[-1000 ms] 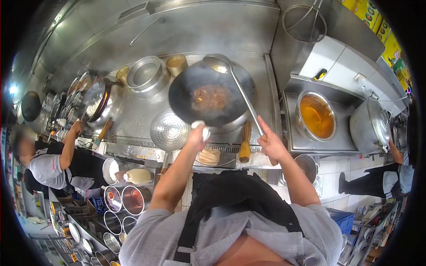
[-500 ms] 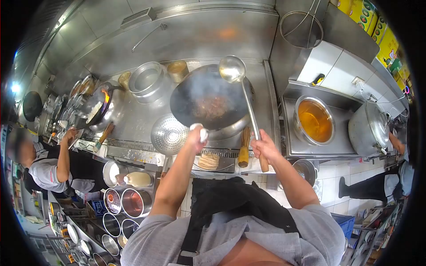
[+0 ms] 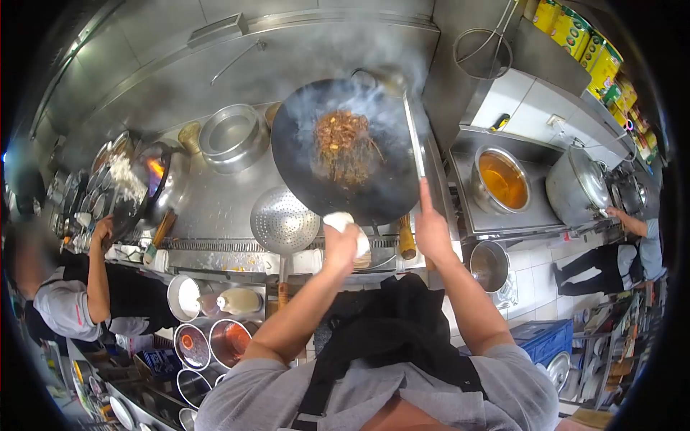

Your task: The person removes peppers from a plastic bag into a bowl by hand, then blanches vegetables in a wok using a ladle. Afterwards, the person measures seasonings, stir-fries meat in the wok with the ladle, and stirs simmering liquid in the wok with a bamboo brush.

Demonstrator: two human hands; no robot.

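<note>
My left hand (image 3: 341, 246) is closed around a folded white cloth (image 3: 336, 220) at the near rim of a large black wok (image 3: 296, 154). The wok is tilted up, its inside facing me. Browned pieces of food (image 3: 342, 133) spread across its middle amid smoke. In my right hand (image 3: 434, 233) is the long handle of a metal ladle (image 3: 412, 129), its bowl at the wok's far right edge, partly veiled by smoke. A perforated skimmer (image 3: 284, 219) lies left of the wok, and a bamboo brush (image 3: 407, 241) sits between my hands.
Nested metal pots (image 3: 231, 140) stand left of the wok. On the right are a pot of orange liquid (image 3: 501, 179) and a lidded pot (image 3: 577, 183). One co-worker (image 3: 72, 302) handles another wok at left; another person (image 3: 640, 248) stands far right. Containers (image 3: 231, 341) fill the lower left.
The wok has lifted and tilted toward me, with the food shifting up inside it. My left hand has moved right and down. The ladle's bowl has moved farther away and to the right.
</note>
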